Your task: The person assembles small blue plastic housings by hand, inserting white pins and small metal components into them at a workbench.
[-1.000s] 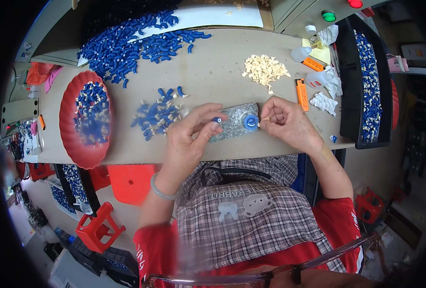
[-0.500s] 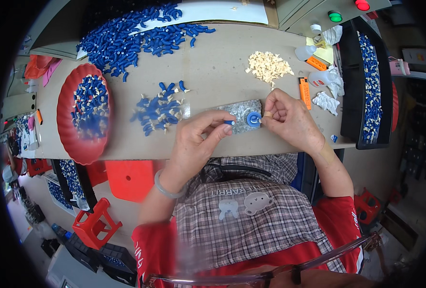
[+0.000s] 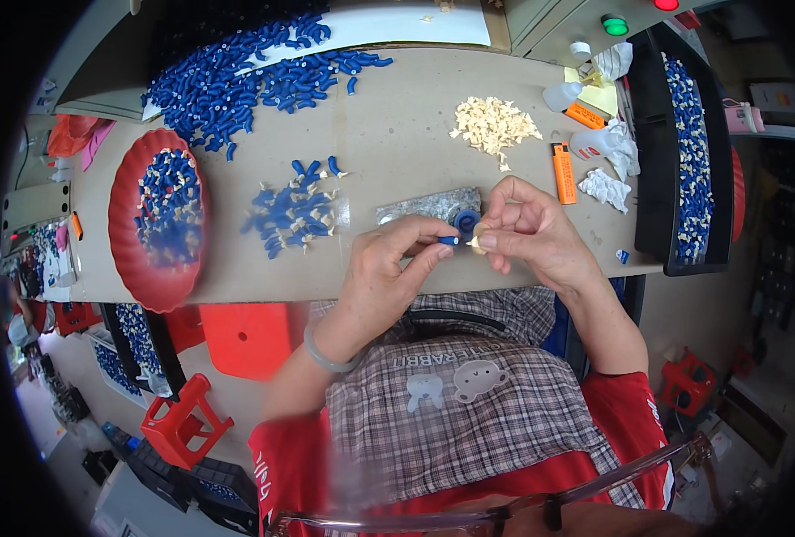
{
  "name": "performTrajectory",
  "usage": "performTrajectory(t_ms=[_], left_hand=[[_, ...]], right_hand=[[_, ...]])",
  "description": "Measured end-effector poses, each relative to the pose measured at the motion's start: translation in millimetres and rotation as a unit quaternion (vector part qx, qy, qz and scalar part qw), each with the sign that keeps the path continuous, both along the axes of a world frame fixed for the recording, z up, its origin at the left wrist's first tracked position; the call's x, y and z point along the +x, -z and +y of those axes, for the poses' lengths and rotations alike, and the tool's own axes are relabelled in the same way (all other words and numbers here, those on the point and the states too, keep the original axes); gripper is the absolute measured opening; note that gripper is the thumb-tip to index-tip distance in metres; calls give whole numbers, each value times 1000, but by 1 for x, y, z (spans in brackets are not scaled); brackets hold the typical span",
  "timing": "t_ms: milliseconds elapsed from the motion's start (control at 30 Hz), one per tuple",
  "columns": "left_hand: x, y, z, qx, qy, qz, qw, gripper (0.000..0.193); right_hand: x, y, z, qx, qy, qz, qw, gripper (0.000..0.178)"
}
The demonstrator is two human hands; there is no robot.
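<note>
Between thumb and forefinger, my left hand (image 3: pixel 387 264) pinches a small blue curved tube (image 3: pixel 449 240), its pale end toward the right. My right hand (image 3: pixel 534 231) is closed on a small cream-coloured piece (image 3: pixel 475 242), held just apart from the tube's end. Behind my fingers lies a grey speckled block (image 3: pixel 415 207) with a round blue cap-like dish (image 3: pixel 465 220) on its right end, partly hidden by my right hand. A pile of cream pieces (image 3: pixel 494 125) lies beyond my right hand. Left of my left hand lie blue tubes with cream ends (image 3: pixel 294 206).
A red scalloped bowl (image 3: pixel 122 224) of joined pieces stands at the left. Many blue tubes (image 3: pixel 227 85) are heaped at the back. On the right are an orange lighter (image 3: pixel 564 173), a small bottle (image 3: pixel 594 143), crumpled tissue (image 3: pixel 605 188) and a black tray (image 3: pixel 650 170).
My right hand has come away from the blue dish toward me, bringing the cream piece close to the tube. My left hand has shifted slightly right and nearer with the tube.
</note>
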State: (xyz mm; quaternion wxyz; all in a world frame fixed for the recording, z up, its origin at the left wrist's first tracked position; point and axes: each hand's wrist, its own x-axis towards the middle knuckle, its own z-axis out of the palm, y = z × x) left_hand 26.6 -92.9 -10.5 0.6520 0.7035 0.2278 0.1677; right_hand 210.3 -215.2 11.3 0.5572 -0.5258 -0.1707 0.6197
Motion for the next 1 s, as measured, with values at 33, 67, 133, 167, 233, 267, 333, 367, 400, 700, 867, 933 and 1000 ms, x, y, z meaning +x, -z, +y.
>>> performTrajectory(t_ms=[33,67,133,167,233,267,333,367,400,700,867,933,1000], left_hand=[[0,0,0,1,1,2,1000,16],[0,0,-1,1,2,2,1000,16],[0,1,-2,5,4,1,1000,17],[0,2,-2,6,4,1,1000,17],[0,4,-3,6,3,-3,1000,17],[0,3,-3,6,3,-3,1000,17],[0,3,-2,25,13,-6,1000,18],[0,2,-2,25,13,-6,1000,18],[0,1,-2,43,16,-6,999,18],[4,-3,-4,301,-3,-73,951,20],[-2,-6,2,329,18,-85,940,22],[-8,-12,14,372,23,-63,926,21],[-22,-12,33,415,-25,-26,909,20]], right_hand=[[-1,1,0,0,1,0,1000,24],[-1,2,0,8,-1,9,1000,24],[-3,3,1,16,-3,18,1000,24],[-4,3,2,15,-2,10,1000,24],[-5,3,2,14,0,2,1000,25],[-5,4,2,18,-2,-3,1000,25],[-5,5,1,22,-4,-7,1000,25],[-5,5,1,22,-6,-8,1000,25],[-5,5,1,22,-10,-8,1000,25],[-21,2,-1,2,39,-84,996,32],[-17,-6,-3,-2,12,-114,993,26],[-4,-6,-6,-21,-9,-145,989,23],[19,4,-5,-41,37,-410,910,11]])
